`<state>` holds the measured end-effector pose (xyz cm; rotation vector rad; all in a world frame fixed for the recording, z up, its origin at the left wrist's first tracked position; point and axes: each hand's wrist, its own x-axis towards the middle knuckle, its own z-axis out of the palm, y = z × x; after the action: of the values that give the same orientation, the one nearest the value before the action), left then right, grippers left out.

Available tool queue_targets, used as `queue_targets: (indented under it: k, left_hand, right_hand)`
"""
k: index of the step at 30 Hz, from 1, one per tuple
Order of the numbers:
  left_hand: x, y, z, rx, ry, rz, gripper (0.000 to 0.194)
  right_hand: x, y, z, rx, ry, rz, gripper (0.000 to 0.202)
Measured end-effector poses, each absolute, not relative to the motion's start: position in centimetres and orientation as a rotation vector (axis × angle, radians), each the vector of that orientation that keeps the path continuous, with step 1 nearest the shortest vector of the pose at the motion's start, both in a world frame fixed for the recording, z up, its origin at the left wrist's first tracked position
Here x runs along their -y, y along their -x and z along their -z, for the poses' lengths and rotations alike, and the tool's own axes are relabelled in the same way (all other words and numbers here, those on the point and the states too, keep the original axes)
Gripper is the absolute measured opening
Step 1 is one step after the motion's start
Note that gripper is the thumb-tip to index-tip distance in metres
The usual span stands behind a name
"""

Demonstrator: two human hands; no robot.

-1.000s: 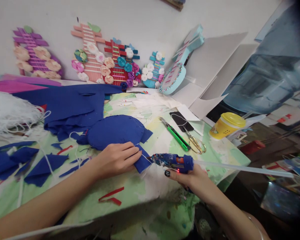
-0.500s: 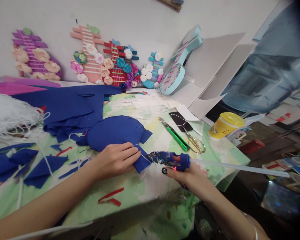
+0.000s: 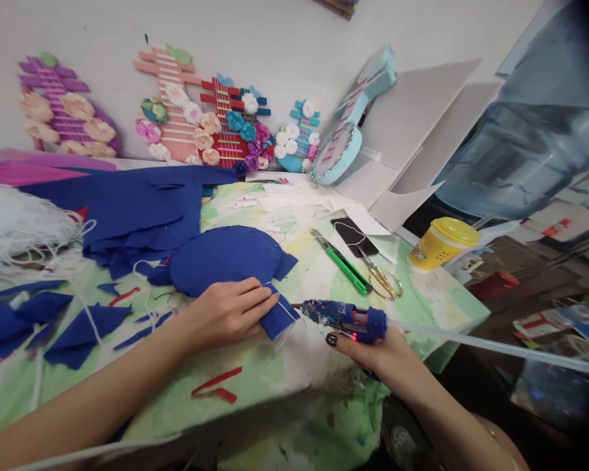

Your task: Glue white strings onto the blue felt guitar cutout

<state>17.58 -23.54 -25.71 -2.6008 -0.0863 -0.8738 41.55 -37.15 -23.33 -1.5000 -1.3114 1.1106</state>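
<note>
A blue, fabric-covered oval piece (image 3: 226,258) lies on the table with a small blue rectangular part (image 3: 281,317) at its near side. My left hand (image 3: 230,307) rests over that rectangular part, fingers together, gripping it; the thumb is hidden. A white cord shows across the part beside my fingertips. My right hand (image 3: 373,353) is wrapped round a blue glue gun (image 3: 343,317) with a red light lit and a long clear glue stick (image 3: 495,350) out of its back. The gun's nozzle points left, close to the blue part's right edge.
A green craft knife (image 3: 346,268), gold-handled scissors (image 3: 385,281) and a black phone (image 3: 354,237) lie beyond the gun. At right stands a yellow-lidded cup (image 3: 442,242). Blue fabric scraps (image 3: 88,333) and white yarn (image 3: 24,229) cover the left. Flowered instrument-shaped decorations (image 3: 220,131) lean on the wall.
My right hand has drawn the glue gun slightly to the right, so its nozzle sits farther from the blue part. My left hand stays on the part.
</note>
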Motion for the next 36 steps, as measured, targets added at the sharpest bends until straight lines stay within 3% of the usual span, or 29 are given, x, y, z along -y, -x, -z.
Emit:
queue_targets:
  k: [18, 36]
  left_hand:
    - [23.76, -18.01, 25.78, 0.135, 2.684, 0.859, 0.024]
    - [23.65, -17.73, 25.71, 0.128, 2.647, 0.862, 0.024]
  right_hand:
    - [36.89, -40.83, 23.68, 1.385, 1.528, -1.114, 0.019]
    - [37.53, -41.09, 23.67, 1.327, 1.565, -1.038, 0.024]
